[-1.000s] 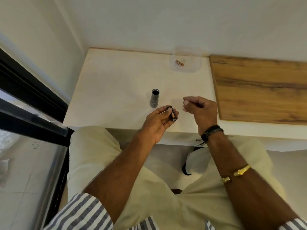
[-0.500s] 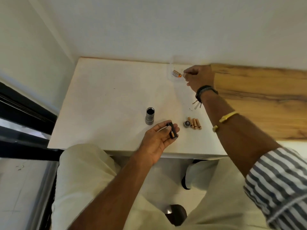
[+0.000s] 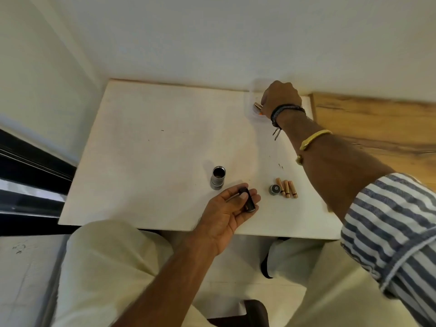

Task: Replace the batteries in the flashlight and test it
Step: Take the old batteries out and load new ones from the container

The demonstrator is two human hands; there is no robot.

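Note:
The grey flashlight body (image 3: pixel 217 177) stands upright on the white table (image 3: pixel 153 149) with its open end up. My left hand (image 3: pixel 230 210) rests palm up at the front edge and holds a black battery holder (image 3: pixel 247 199) under the thumb. To its right lie the round tail cap (image 3: pixel 274 189) and three copper-coloured batteries (image 3: pixel 287 189) side by side. My right hand (image 3: pixel 280 97) reaches to the far edge, into a clear plastic container (image 3: pixel 253 109), with its fingers on a copper battery (image 3: pixel 257 106).
A wood-grain board (image 3: pixel 377 128) adjoins the table on the right. White walls close the back and left. A dark window frame (image 3: pixel 30 166) runs along the left. My knees sit under the table's front edge.
My right hand has gone from beside the left hand to the far container and now covers the battery there. The cap and three batteries lie uncovered. My left hand has stayed in place.

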